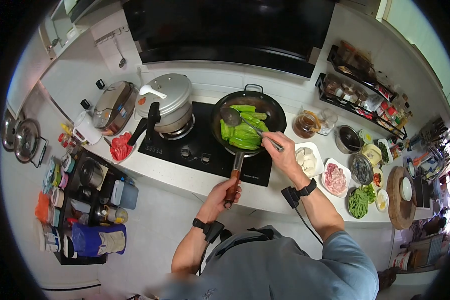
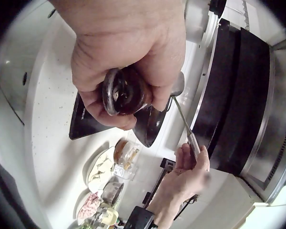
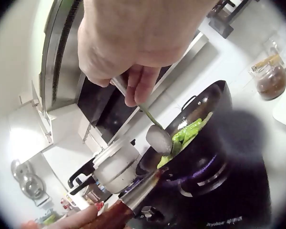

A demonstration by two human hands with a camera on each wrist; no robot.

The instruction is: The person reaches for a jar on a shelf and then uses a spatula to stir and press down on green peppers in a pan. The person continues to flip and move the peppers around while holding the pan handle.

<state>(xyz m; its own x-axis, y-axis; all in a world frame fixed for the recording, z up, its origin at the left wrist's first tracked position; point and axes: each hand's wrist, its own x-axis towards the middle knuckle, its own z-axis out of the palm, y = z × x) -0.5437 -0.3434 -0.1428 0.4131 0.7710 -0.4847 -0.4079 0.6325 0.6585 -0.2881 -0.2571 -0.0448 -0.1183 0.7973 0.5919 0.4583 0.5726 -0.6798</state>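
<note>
My left hand (image 1: 217,199) grips the wooden handle (image 1: 232,188) of a black wok (image 1: 275,111). The handle's ringed end faces the camera in the left wrist view. Long green peppers (image 1: 245,134) lie in the wok. With my right hand (image 1: 283,154) I hold a metal ladle (image 3: 159,140) by its handle; its bowl is inside the wok, at the left edge of the peppers. In the right wrist view the wok tilts above a burner (image 3: 202,179) with a blue-violet flame.
A lidded pressure cooker (image 1: 172,107) stands on the left burner, its black handle jutting toward the front. Right of the stove are a jar of brown liquid (image 1: 303,127), a plate of white pieces (image 1: 312,167), sliced meat (image 1: 335,179) and green beans (image 1: 358,202). A spice rack (image 1: 355,100) hangs behind.
</note>
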